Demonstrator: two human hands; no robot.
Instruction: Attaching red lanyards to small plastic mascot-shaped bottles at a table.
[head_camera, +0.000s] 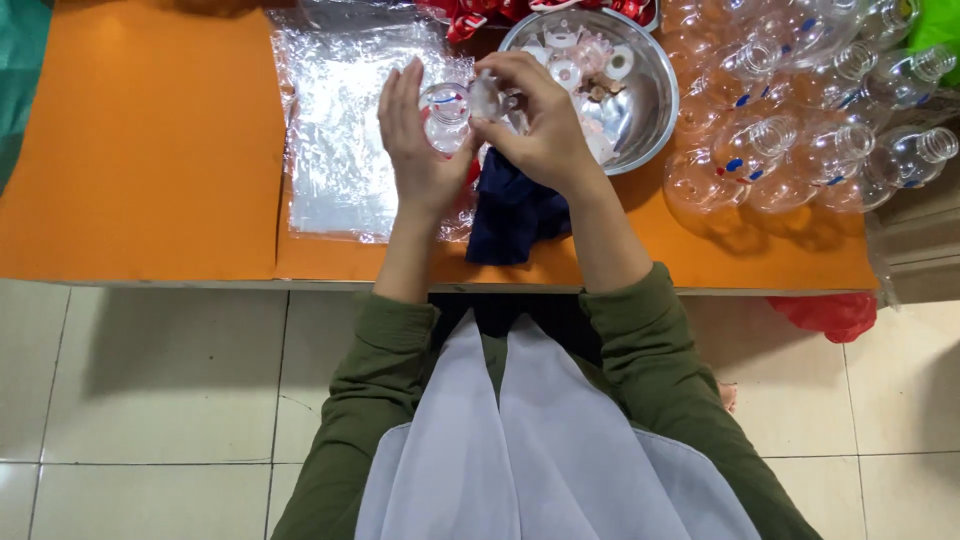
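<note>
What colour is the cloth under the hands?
Dark navy blue cloth, clearest in the head view.

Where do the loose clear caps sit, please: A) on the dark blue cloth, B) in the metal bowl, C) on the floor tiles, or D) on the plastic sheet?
B: the clear caps lie heaped inside the round metal bowl, beyond the right hand.

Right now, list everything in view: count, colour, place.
small bottle: one, clear, in left hand
cap piece: one, clear, at right fingertips
metal bowl: one, silver, holds clear caps, table's far middle
empty bottles: many, clear, heaped right
plastic bags: a stack, clear, left of hands
cloth: one, dark blue, under hands
table: one, orange
red bag: one, below table's right edge
left hand: holding bottle
right hand: pinching cap piece
</note>
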